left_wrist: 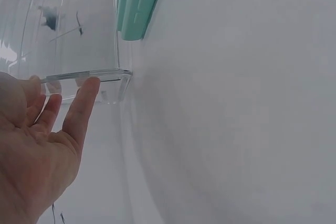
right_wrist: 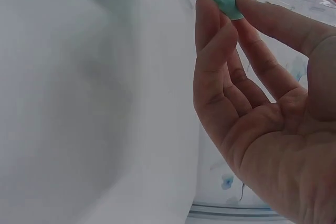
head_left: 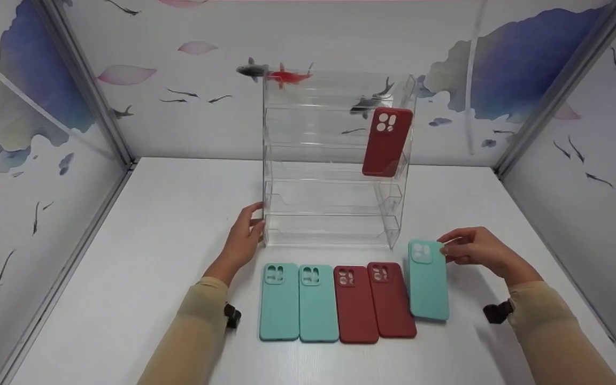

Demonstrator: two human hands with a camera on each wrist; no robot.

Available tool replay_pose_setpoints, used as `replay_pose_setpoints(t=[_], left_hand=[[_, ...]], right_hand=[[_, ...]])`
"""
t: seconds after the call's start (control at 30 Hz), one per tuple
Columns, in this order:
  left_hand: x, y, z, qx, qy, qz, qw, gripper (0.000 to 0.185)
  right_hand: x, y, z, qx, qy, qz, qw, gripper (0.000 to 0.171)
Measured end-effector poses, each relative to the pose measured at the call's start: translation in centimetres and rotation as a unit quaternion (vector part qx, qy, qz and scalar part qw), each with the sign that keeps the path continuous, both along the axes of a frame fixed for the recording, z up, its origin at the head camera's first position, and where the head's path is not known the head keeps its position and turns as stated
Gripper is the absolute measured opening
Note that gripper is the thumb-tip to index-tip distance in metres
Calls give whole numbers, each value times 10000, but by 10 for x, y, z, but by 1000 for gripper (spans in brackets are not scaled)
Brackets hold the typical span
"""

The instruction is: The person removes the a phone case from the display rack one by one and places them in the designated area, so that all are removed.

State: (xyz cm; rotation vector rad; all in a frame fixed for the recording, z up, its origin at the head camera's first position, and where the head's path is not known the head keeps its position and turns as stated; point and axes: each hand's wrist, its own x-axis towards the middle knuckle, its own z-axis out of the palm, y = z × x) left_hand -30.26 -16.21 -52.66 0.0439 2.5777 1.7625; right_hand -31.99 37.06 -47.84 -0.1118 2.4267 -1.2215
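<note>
Hands are apart: a teal case (head_left: 428, 280) is pinched by the right hand (head_left: 476, 251); the clear rack (head_left: 335, 160) is touched by the flat left hand (head_left: 244, 240).

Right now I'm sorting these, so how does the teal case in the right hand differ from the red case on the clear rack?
The teal case is pinched at its top corner by the right hand, low over the table; the red case leans untouched on the rack. Colours differ: teal versus dark red. Both show camera cutouts at the top.

Teal phone case (head_left: 428, 280): matte silicone, camera cutouts at its far end, lifted and tilted, rightmost of the row. Clear acrylic display rack (head_left: 335, 160): upright, tiered, just beyond.
</note>
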Motion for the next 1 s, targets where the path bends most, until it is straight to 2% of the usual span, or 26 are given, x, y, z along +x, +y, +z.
replay_pose_setpoints(t=[0.43, 0.63, 0.77, 1.0], left_hand=[[0, 1, 0, 26, -113, 21, 9999, 50], [-1, 1, -3, 28, -41, -13, 10000, 51], [0, 0, -2, -3, 49, -22, 10000, 51], [-1, 0, -1, -6, 43, -38, 10000, 51]], right_hand=[[6, -4, -24, 229, -77, 69, 9997, 45], [6, -7, -32, 311, -148, 73, 9994, 43], [7, -9, -35, 291, -220, 68, 9993, 42], [10, -15, -33, 529, -89, 35, 9986, 39]])
